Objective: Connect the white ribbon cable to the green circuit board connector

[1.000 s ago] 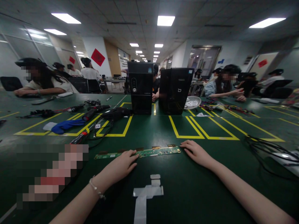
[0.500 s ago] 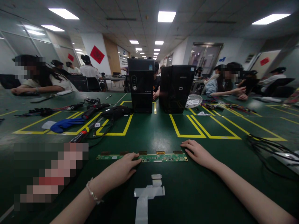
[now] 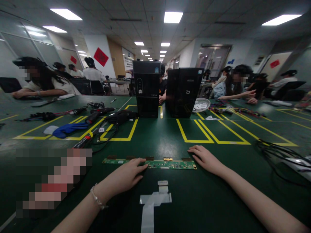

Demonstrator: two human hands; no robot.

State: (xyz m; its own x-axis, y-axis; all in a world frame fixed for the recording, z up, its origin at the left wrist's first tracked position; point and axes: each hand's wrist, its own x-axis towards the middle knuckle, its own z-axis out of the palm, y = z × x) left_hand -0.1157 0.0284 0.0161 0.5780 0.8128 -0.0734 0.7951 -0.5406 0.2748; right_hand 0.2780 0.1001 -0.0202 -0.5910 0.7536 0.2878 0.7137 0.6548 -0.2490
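A long narrow green circuit board (image 3: 167,164) lies flat on the green table (image 3: 199,200) just in front of me. My left hand (image 3: 126,176) rests palm down over the board's left part, fingers stretched out and touching it. My right hand (image 3: 205,158) lies flat at the board's right end, fingers spread, its fingertips against the end. Neither hand grips anything. A cross of grey tape (image 3: 153,200) is stuck to the table just below the board.
Two black computer towers (image 3: 147,89) (image 3: 183,92) stand upright behind yellow floor-style markings (image 3: 194,132). Tools, cables and a blue glove (image 3: 65,129) lie at the left. Black cables (image 3: 277,155) sprawl at the right. A white basket (image 3: 200,105) and several seated people are farther back.
The circuit board has slid a little to the right and turned level, my hands staying on it. The view has tipped slightly.
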